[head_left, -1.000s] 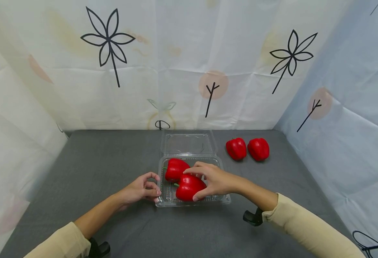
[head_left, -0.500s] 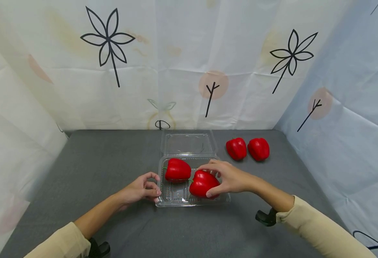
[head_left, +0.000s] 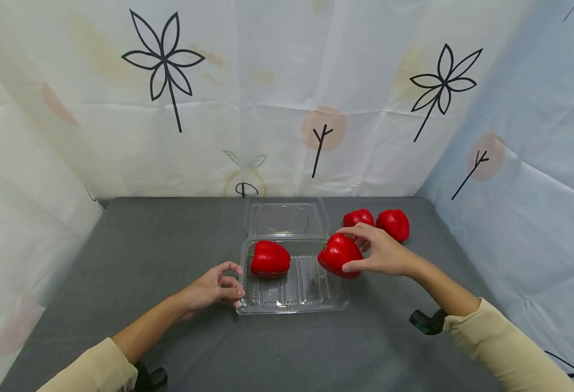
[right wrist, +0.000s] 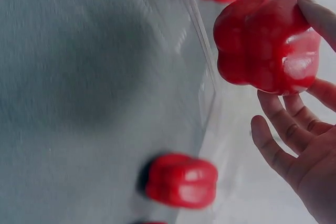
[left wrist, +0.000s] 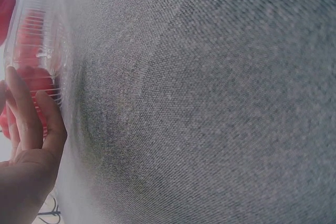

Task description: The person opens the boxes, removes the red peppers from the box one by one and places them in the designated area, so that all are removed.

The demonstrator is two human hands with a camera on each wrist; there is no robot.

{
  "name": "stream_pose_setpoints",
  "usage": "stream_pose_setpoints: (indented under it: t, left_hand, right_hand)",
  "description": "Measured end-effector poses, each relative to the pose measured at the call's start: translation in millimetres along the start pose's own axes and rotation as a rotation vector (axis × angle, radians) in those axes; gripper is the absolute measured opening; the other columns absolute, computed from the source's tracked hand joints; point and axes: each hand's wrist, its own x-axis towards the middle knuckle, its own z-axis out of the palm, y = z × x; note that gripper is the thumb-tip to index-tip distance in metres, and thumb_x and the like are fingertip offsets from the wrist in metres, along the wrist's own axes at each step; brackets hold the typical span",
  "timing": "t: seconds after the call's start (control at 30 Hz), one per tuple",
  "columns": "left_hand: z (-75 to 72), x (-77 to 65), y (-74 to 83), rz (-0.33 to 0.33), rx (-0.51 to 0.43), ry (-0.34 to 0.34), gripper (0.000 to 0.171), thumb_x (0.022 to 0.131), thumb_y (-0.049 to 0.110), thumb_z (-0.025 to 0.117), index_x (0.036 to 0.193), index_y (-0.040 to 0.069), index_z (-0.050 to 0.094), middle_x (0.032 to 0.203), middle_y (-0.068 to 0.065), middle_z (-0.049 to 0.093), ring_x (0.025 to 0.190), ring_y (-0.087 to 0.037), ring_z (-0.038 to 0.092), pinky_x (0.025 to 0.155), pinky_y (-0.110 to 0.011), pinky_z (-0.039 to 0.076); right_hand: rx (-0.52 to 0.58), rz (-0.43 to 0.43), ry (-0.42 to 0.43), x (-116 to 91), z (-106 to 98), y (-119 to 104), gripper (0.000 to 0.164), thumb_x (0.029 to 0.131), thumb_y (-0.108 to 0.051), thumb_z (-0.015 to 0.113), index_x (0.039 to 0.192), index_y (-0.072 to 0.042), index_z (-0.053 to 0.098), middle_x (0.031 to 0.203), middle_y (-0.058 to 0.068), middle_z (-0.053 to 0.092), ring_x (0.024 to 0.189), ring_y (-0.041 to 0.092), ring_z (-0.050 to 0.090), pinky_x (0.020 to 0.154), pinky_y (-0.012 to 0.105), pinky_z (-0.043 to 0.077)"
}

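My right hand (head_left: 377, 250) grips a red bell pepper (head_left: 339, 255) between thumb and fingers, over the right edge of a clear plastic container (head_left: 277, 295). In the right wrist view that pepper (right wrist: 268, 43) shows its lobed bottom, raised above the table. A second red bell pepper (head_left: 270, 258) lies on its side in the container's back left, its green stem pointing left. My left hand (head_left: 218, 286) holds the container's left edge near the front corner. Through the clear wall, the left wrist view shows red behind the fingers (left wrist: 23, 114).
Two more red bell peppers, one partly hidden (head_left: 358, 218) behind my right fingers and one farther right (head_left: 393, 225), sit at the back right. The container's hinged lid (head_left: 287, 216) lies opened backward on the grey table (head_left: 169, 234). Printed white cloth (head_left: 277, 81) surrounds the table.
My right hand has carried the gripped pepper rightward and up, from beside the other pepper to the container's right edge. My left hand and the container have stayed put.
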Motion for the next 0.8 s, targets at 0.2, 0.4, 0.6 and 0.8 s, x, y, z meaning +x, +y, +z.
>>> stream_pose_setpoints:
  t: [0.2, 0.4, 0.6, 0.8]
  left_hand:
    - [0.0, -0.7, 0.5, -0.007, 0.001, 0.002, 0.047, 0.091, 0.005, 0.07, 0.124, -0.001, 0.037, 0.086, -0.006, 0.066, 0.072, -0.018, 0.066, 0.077, -0.032, 0.058]
    - [0.2, -0.6, 0.2, -0.006, 0.004, -0.002, 0.048, 0.091, 0.006, 0.07, 0.125, -0.001, 0.037, 0.086, -0.006, 0.067, 0.072, -0.017, 0.066, 0.077, -0.032, 0.057]
    - [-0.3, 0.1, -1.3, -0.008, 0.008, 0.001, 0.048, 0.091, 0.007, 0.071, 0.124, 0.0, 0.037, 0.086, -0.006, 0.067, 0.072, -0.018, 0.066, 0.077, -0.033, 0.058]
    - [-0.7, 0.9, -1.9, -0.009, 0.007, 0.003, 0.049, 0.09, 0.008, 0.072, 0.124, 0.0, 0.038, 0.087, -0.008, 0.067, 0.072, -0.018, 0.066, 0.078, -0.033, 0.057]
  right_hand:
    - [-0.026, 0.04, 0.089, -8, -20, 17, 0.067, 0.077, -0.025, 0.085, 0.136, -0.009, 0.055, 0.118, 0.011, 0.059, 0.094, 0.025, 0.061, 0.073, 0.038, 0.058]
    - [-0.058, 0.122, 0.151, -17, -32, 38, 0.066, 0.08, -0.024, 0.083, 0.136, -0.005, 0.054, 0.117, 0.013, 0.057, 0.094, 0.028, 0.06, 0.072, 0.031, 0.056]
    - [-0.112, 0.217, 0.212, -28, -41, 60, 0.067, 0.08, -0.027, 0.081, 0.136, -0.003, 0.053, 0.119, 0.018, 0.057, 0.098, 0.034, 0.058, 0.07, 0.034, 0.056]
    - [-0.134, 0.273, 0.218, -43, -44, 78, 0.068, 0.082, -0.028, 0.079, 0.136, 0.002, 0.051, 0.113, 0.019, 0.057, 0.097, 0.036, 0.059, 0.069, 0.036, 0.056]
